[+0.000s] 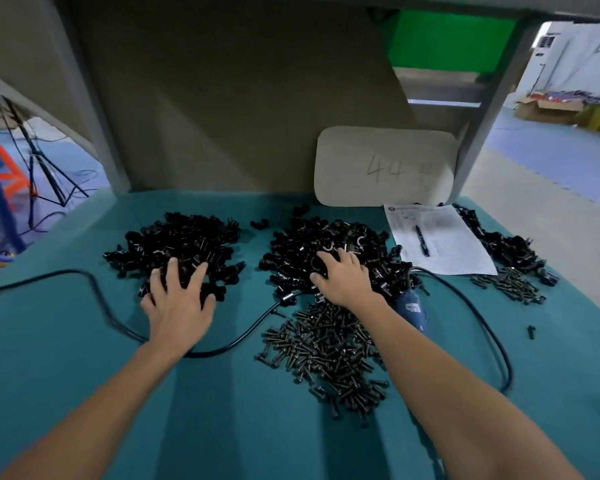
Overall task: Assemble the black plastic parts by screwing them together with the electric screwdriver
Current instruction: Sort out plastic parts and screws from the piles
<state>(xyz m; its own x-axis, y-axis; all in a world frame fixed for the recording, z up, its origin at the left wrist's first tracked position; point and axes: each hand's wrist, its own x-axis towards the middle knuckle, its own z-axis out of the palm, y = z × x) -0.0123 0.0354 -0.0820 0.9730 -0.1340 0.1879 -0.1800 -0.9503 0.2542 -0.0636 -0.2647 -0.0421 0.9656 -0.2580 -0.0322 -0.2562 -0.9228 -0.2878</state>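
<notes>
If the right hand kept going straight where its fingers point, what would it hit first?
More of the middle pile of black parts: the right hand rests on it, fingers pointing away. Beyond, probably the back panel; depth unclear.

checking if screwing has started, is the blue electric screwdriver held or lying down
Lying down. The blue electric screwdriver rests on the teal table beside the right hand, which lies spread on a pile of black plastic parts.

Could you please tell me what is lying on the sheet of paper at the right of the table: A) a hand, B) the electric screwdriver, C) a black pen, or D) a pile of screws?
C: a black pen lies on the sheet of paper.
</notes>
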